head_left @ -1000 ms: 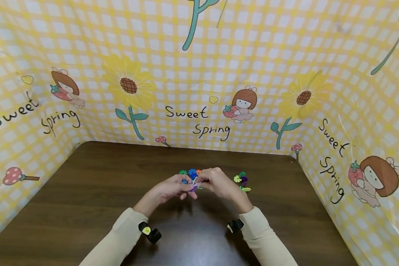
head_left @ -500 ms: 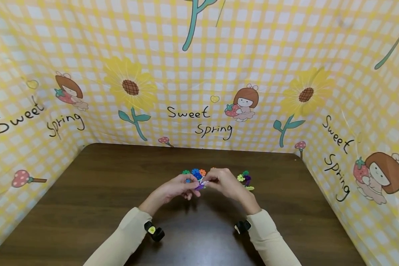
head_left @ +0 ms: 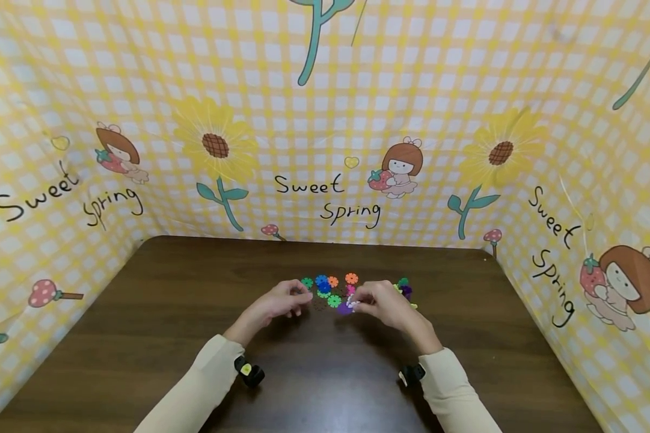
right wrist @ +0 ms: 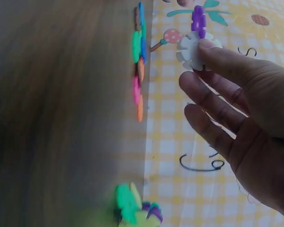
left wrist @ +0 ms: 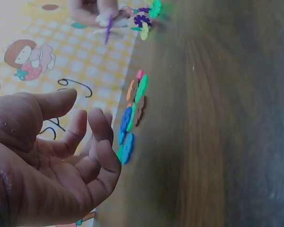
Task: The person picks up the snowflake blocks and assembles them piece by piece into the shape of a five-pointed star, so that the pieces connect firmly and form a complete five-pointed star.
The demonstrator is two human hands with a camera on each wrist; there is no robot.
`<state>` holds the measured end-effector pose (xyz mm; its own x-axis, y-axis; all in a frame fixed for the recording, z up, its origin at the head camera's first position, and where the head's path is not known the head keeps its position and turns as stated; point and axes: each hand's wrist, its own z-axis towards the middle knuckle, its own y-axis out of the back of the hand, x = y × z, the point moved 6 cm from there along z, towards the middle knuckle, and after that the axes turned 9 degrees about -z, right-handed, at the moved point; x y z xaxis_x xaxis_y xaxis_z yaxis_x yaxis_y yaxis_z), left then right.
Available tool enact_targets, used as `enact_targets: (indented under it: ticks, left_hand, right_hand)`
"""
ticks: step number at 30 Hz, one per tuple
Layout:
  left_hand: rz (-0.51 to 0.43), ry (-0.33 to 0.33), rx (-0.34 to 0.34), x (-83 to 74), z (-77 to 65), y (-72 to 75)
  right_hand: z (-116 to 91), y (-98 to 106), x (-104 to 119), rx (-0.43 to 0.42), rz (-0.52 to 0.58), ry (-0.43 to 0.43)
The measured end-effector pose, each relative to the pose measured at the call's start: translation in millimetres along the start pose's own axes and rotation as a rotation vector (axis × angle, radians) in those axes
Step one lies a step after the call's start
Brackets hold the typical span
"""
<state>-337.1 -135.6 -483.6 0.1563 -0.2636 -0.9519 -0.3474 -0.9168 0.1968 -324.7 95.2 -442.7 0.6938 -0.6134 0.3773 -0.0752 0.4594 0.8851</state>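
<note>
My right hand (head_left: 384, 304) pinches a white notched disc (right wrist: 193, 51) between thumb and fingers. A purple notched disc (right wrist: 199, 21) is joined to its edge, standing crosswise to it. My left hand (head_left: 281, 302) holds nothing; in the left wrist view its fingers are loosely bent, with the thumb (left wrist: 61, 101) apart from them. Beyond and between the hands lie several loose notched discs, among them a blue disc (head_left: 324, 287), a green disc (head_left: 334, 301) and an orange disc (head_left: 352, 278).
To the right, partly behind my right hand, sits a joined cluster (right wrist: 132, 208) of green, yellow and purple discs. The brown wooden table (head_left: 195, 270) ends at a yellow checked cloth (head_left: 303, 132) that rises at the back and both sides.
My left hand has let go of the joined purple and white discs and drawn back left. My right hand has moved right with them, uncovering the loose discs on the table.
</note>
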Motion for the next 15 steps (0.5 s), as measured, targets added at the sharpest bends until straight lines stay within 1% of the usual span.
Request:
enact_targets:
  ticks: [2,4,7,9,12,15]
  left_hand:
    - [0.012,0.012,-0.04,2.8,1.0,4.5]
    - [0.024,0.013,-0.066,4.7,2.4,8.6]
    - [0.043,-0.007,-0.088,5.5,4.4,12.7]
    - [0.074,-0.024,-0.106,5.8,6.7,15.8]
    - [0.145,-0.049,-0.14,6.6,11.5,20.3]
    - [0.221,-0.058,-0.145,7.9,16.2,22.5]
  right_hand:
    - [-5,-1,-6,0.025,-0.013,-0.008]
    - [-11,0,-13,0.036,-0.027,0.0]
    - [-19,2,-22,0.051,-0.046,0.001]
    - [-25,3,-27,0.061,-0.057,0.001]
    - [-31,3,-34,0.081,-0.065,-0.007]
    - [-35,4,-38,0.087,-0.07,-0.008]
